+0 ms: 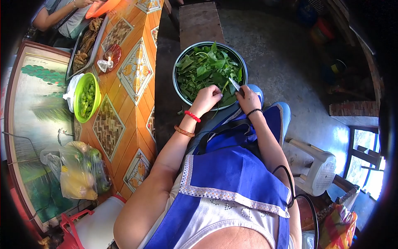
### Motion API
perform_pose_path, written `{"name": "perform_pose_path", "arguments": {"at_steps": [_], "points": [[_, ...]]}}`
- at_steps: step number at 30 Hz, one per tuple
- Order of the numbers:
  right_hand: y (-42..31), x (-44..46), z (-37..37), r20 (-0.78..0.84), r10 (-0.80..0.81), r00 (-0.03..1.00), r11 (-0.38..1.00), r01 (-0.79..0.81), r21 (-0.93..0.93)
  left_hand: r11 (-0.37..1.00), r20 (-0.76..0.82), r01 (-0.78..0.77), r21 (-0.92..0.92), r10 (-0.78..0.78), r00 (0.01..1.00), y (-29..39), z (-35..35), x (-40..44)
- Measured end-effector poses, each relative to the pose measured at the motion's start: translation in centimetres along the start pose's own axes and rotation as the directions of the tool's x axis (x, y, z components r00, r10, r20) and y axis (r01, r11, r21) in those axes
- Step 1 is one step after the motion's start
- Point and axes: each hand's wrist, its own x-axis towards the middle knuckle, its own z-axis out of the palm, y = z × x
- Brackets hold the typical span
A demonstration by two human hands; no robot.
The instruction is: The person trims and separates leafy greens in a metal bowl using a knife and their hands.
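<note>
A wide round basin (245,66) full of green leaves (203,68) rests at the person's knees. My left hand (210,98), with a red bracelet at the wrist, is over the basin's near edge with its fingers pinched together; what they hold is too small to tell. My right hand (248,99), wearing a dark beaded bracelet, grips a small knife (234,84) whose blade points up and left over the leaves. A thin green stem lies between the two hands. The hands are a little apart.
The patterned table (137,70) on the left holds a green bowl (98,99) of green vegetables, a tray (68,70) of brown food, a tied red bag (112,58) and a bag of produce (78,174). Another person's arm (54,16) shows top left. A white stool (321,172) stands right.
</note>
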Motion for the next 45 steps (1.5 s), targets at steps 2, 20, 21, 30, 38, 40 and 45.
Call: {"name": "perform_pose_path", "arguments": {"at_steps": [2, 20, 21, 30, 38, 40, 45], "points": [[-0.4, 0.0, -0.1, -0.027, -0.01, 1.0, 1.0, 0.01, -0.001, 1.0, -0.033, -0.009, -0.028, 0.008, 0.999, 0.2, -0.1, 0.1], [-1.2, -0.4, 1.3, 0.045, -0.161, 0.986, 0.972, 0.151, 0.178, 0.979, -0.12, -0.054, -0.195, 0.03, 0.992, 0.8, 2.1, -0.5], [-1.3, -0.3, 1.2, 0.056, -0.164, 0.985, 0.974, 0.153, 0.17, 0.979, -0.121, -0.054, -0.197, 0.03, 0.992, 0.9, 2.1, -0.5], [-1.1, -0.3, 1.3, 0.044, -0.172, 0.984, 0.962, 0.159, 0.221, 0.985, -0.105, -0.112, -0.132, 0.099, 0.99, 1.6, 1.7, -0.7], [-1.1, -0.3, 1.2, 0.052, -0.165, 0.985, 0.965, 0.151, 0.216, 0.985, -0.121, -0.156, -0.067, 0.147, 0.982, 1.8, 2.0, -0.7], [-1.1, -0.2, 1.3, 0.048, -0.161, 0.986, 0.967, 0.147, 0.209, 0.982, -0.114, -0.188, -0.015, 0.186, 0.976, 1.5, 2.0, -0.5], [-1.1, -0.3, 1.3, 0.081, -0.161, 0.984, 0.976, 0.147, 0.163, 0.905, -0.107, -0.286, 0.316, 0.333, 0.937, 1.6, 1.6, -0.3]]}}
